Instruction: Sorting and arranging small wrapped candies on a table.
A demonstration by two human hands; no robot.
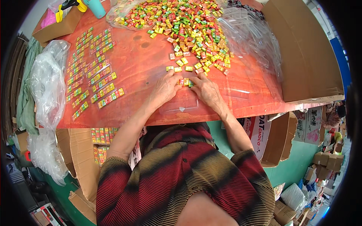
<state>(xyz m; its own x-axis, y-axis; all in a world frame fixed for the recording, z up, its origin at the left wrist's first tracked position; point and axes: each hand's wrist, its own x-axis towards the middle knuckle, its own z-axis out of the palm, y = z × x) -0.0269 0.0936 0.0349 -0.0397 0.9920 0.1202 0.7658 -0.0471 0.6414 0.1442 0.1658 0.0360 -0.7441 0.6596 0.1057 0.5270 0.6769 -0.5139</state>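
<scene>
A short row of small coloured boxes point(186, 82), in red, yellow and green, lies on the red wooden table near its front edge. My left hand point(166, 88) closes on the left end of this row with bent fingers. At the right end, my right hand point(207, 92) presses in the same way, so the boxes sit squeezed between both hands. Part of the row is hidden by my fingers. A clear plastic tray point(181, 107) lies just below my hands. Several loose small boxes point(178, 69) are scattered right beyond my fingertips.
A large heap of small boxes point(188, 26) covers the table's far middle. Finished-looking rows of boxes point(107, 82) lie at the left. An open carton point(301, 49) and clear plastic sheeting point(250, 34) stand at the right. A teal cup point(96, 8) is far left.
</scene>
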